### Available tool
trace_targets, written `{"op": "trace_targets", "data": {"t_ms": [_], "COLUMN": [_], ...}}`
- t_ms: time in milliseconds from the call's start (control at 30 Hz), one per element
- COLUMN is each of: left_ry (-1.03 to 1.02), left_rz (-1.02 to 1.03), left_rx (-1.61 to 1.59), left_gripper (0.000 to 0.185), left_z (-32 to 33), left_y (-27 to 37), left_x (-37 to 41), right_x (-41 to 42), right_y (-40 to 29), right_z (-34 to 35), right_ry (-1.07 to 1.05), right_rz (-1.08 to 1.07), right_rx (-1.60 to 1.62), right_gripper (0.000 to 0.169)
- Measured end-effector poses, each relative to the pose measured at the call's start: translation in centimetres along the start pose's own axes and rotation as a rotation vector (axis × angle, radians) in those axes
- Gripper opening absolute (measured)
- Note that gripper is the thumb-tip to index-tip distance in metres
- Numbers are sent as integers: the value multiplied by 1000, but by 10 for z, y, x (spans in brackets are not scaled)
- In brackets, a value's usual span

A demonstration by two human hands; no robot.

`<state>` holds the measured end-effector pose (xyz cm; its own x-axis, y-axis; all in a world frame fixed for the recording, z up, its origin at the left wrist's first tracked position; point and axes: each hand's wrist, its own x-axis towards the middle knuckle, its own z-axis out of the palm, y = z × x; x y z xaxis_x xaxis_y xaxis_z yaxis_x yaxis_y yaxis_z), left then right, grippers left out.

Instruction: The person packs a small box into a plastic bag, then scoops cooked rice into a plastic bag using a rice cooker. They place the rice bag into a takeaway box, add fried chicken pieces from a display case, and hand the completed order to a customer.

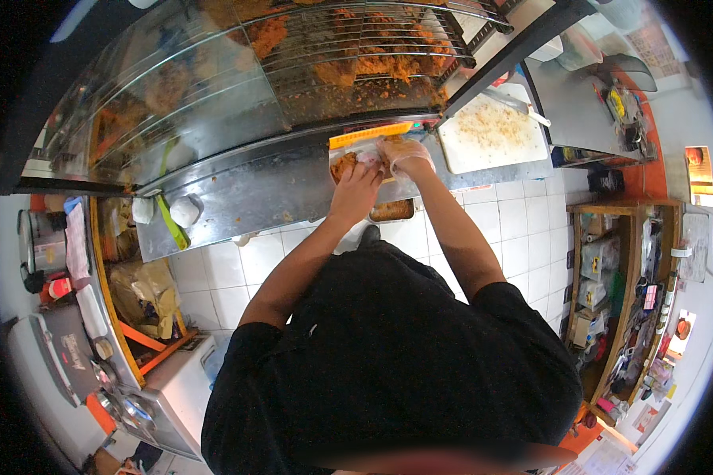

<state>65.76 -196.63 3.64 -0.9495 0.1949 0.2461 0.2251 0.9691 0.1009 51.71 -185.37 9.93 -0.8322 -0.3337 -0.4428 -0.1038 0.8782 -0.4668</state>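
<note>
On the steel counter before me is an open takeaway box (334, 155) with an orange-yellow lid flap (371, 135) raised at its far side. Golden-brown fried food (344, 165), apparently chicken, fills its left part. A small whitish wrapped bundle (367, 158) sits beside the food. My bare left hand (356, 189) reaches over the near edge, fingertips at the bundle. My right hand (405, 157), in a clear plastic glove, is at the box's right side, fingers bent down over brown food. Its fingertips are hidden, so neither hand's grip shows clearly.
Above the counter stands a glass display case with fried pieces (386, 62) on wire racks. A crumb-strewn white cutting board (493, 133) with a knife (514, 104) lies right. Green tongs (171, 221) rest between two white wrapped bundles (184, 212) at left. A crumb-filled tray (392, 210) shows below the counter.
</note>
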Motion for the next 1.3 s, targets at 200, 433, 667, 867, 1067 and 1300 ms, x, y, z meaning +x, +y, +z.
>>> {"op": "trace_targets", "data": {"t_ms": [200,433,667,867,1067,1300], "left_ry": [10,337,136,-132,83,52], "left_rz": [-3,-449,-1016,-1092,-1337,-1314], "left_rx": [-76,-349,-874,-956,-1257,-2192], "left_gripper": [44,40,28,30,22,18], "left_z": [-8,-22,57,42,27,44], "left_y": [3,-4,-52,-69,-62,-82], "left_x": [-10,-27,-38,-26,-28,-50], "right_x": [-12,-39,-39,-135,-149,-153], "right_y": [22,2,15,-83,-123,-87], "right_z": [16,4,-6,-166,-252,-317], "right_ry": [198,288,550,1182,1610,1542], "right_rz": [159,1,41,-618,-829,-420], "right_rx": [45,6,36,1010,1124,21], "right_gripper": [51,37,26,27,26,45]}}
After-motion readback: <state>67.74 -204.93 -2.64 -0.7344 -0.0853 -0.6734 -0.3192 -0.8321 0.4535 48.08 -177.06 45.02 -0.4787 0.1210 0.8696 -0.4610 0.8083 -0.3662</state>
